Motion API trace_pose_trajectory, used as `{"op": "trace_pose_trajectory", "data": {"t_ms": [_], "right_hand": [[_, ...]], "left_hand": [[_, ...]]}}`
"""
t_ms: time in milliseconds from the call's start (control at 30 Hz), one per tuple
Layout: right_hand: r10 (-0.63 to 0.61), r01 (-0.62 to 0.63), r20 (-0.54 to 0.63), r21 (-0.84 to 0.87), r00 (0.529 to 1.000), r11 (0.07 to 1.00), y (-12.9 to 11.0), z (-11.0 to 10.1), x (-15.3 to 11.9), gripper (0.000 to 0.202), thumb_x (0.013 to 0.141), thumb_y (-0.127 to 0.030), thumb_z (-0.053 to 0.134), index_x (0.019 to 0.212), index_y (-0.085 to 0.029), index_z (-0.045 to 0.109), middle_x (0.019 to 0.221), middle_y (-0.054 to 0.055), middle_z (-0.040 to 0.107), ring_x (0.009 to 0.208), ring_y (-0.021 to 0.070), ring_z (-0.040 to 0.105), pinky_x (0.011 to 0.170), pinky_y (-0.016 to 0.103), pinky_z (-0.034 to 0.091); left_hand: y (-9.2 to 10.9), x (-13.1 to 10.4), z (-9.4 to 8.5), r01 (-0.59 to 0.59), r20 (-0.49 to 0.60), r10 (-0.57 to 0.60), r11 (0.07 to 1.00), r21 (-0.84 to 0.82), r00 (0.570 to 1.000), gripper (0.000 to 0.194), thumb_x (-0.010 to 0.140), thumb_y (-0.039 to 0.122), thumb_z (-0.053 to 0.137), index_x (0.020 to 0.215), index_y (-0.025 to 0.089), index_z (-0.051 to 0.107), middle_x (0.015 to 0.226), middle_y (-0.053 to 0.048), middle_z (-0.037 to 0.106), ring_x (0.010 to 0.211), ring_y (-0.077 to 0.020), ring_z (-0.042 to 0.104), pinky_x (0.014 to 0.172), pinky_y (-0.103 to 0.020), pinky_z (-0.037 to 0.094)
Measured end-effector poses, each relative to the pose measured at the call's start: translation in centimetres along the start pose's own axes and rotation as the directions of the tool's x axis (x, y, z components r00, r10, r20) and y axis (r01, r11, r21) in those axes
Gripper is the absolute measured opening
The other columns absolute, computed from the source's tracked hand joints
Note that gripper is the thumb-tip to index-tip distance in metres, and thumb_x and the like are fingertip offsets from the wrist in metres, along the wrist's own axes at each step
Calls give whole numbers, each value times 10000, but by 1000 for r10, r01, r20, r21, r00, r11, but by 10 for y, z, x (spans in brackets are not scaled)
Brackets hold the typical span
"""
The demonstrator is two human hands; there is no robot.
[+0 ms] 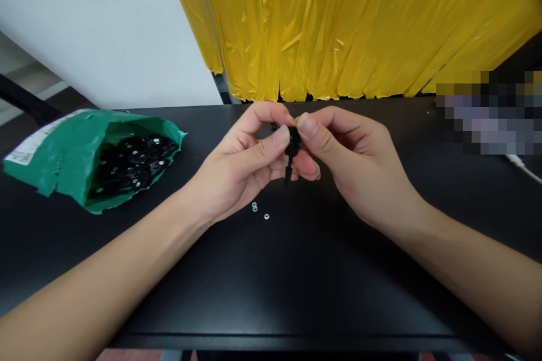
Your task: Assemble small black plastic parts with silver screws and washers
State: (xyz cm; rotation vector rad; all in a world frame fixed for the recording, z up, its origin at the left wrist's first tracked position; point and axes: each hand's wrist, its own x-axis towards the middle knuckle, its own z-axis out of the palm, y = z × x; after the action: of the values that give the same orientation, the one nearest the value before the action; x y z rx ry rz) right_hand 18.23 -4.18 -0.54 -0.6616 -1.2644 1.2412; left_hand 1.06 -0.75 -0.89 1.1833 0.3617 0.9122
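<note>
Between my two hands is a small black part (292,149) with a narrow stem pointing down. My left hand (254,152) pinches it from the left, thumb and forefinger at its upper end. From the other side, my right hand (347,146) presses thumb and forefinger against its top; whether a tiny piece sits between those fingertips I cannot tell. Below the hands, several small silvery rings (266,216) lie on the black table (271,282). The fingers hide much of the black part.
A torn green bag (59,152) lies open at the left, holding many black parts (135,163) with silvery spots. Yellow plastic sheeting (339,28) hangs behind the table, beside a white panel (127,28). A white cable (525,169) runs at the right, near a blurred-out patch.
</note>
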Motion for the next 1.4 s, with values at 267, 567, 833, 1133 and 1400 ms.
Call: {"op": "trace_pose_trajectory", "data": {"t_ms": [267,567,833,1133,1400], "right_hand": [[90,-93,44,77,995,993,0,-7,1,187,889,-360,858,826,-218,755,676,-35,665,671,133,624,735,318,578],[-77,72,-56,-78,995,994,2,6,-7,251,961,-443,765,827,-235,721,615,-49,619,556,114,575,560,288,510],[50,-51,13,86,999,995,2,-1,-2,163,890,-358,855,860,-224,766,682,-32,640,679,139,622,729,334,571],[-149,134,-79,-171,986,976,4,5,-8,271,962,-458,756,825,-230,705,641,-43,637,572,121,579,585,286,522],[-35,38,-43,48,998,998,5,5,-4,184,906,-384,834,872,-224,749,685,-40,643,676,134,616,699,303,553]], "left_hand": [[1,0,-1,-18,-13,18,1000,24,1000,122,969,287,752,1013,248,645,800,41,764,726,-135,768,744,-237,613],[-1,-2,2,16,41,-15,1000,-19,999,156,956,310,770,1038,266,645,802,41,766,731,-141,769,749,-243,619],[0,0,-2,-12,7,12,1000,-3,1000,81,988,291,731,1025,269,663,773,54,755,709,-132,764,742,-232,608],[0,-2,5,10,14,-11,998,65,1000,194,961,337,766,1092,286,633,771,55,762,726,-135,764,745,-227,615],[1,2,4,30,-67,-29,1000,0,997,280,873,390,861,989,255,644,696,73,739,641,-117,740,683,-197,594]]}}
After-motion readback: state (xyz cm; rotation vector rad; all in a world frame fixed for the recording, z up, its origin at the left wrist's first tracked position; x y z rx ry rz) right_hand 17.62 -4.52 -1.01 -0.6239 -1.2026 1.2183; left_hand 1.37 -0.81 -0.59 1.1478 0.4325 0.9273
